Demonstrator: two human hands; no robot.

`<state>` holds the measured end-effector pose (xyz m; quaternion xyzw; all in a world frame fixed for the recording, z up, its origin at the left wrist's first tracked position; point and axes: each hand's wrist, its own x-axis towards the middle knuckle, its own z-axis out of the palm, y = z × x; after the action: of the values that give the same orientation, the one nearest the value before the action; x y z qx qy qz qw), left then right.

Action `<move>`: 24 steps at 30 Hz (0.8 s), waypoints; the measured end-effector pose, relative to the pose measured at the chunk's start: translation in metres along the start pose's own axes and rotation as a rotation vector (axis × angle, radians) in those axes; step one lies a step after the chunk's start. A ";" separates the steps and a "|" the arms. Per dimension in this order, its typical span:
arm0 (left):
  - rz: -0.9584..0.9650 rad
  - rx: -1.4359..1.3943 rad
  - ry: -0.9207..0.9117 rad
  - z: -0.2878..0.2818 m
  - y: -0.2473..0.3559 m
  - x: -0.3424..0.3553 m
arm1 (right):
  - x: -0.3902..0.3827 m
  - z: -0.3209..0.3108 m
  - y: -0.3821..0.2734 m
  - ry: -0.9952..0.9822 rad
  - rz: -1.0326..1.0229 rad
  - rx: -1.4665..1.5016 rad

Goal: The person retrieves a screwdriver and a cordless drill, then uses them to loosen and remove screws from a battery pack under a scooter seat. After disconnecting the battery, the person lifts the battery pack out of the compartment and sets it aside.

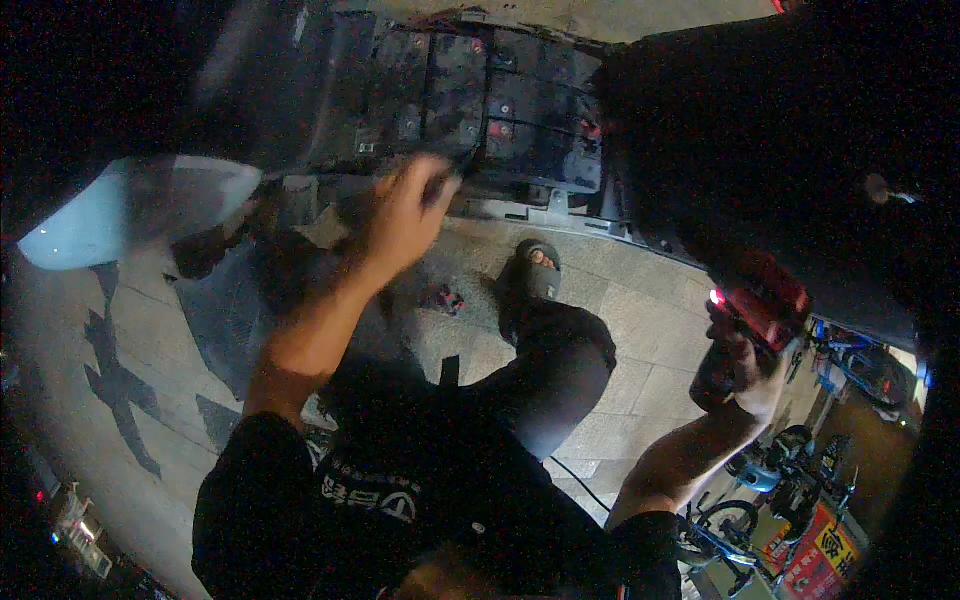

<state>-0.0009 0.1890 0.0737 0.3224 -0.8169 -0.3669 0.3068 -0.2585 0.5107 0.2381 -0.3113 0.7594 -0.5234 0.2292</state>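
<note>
My left hand (405, 215) reaches to the front edge of a block of dark batteries (540, 95). Its fingers are curled around something small and dark that I cannot make out; motion blurs it. The batteries sit side by side in an open compartment, with red and pale terminals on their tops. Out to the right, my right hand (745, 365) is closed on a red handheld device (765, 300) with a small bright light at its left end. Shadow hides the device's exact kind.
A metal rail (560, 212) with a bracket runs along the compartment's front. Dark panels flank it, with a pale rounded panel (150, 205) at left. My sandalled foot (540, 265) rests on the paving below. A thin cable (585, 485) and a parked bicycle (725, 530) are at lower right.
</note>
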 end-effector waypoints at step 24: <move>0.124 0.008 -0.450 0.071 -0.012 -0.031 | 0.021 0.037 0.048 -0.075 -0.116 -0.375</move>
<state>-0.0311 0.2340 0.0171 0.1828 -0.8845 -0.4065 0.1374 -0.2596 0.4842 0.1802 -0.4110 0.8154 -0.3730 0.1646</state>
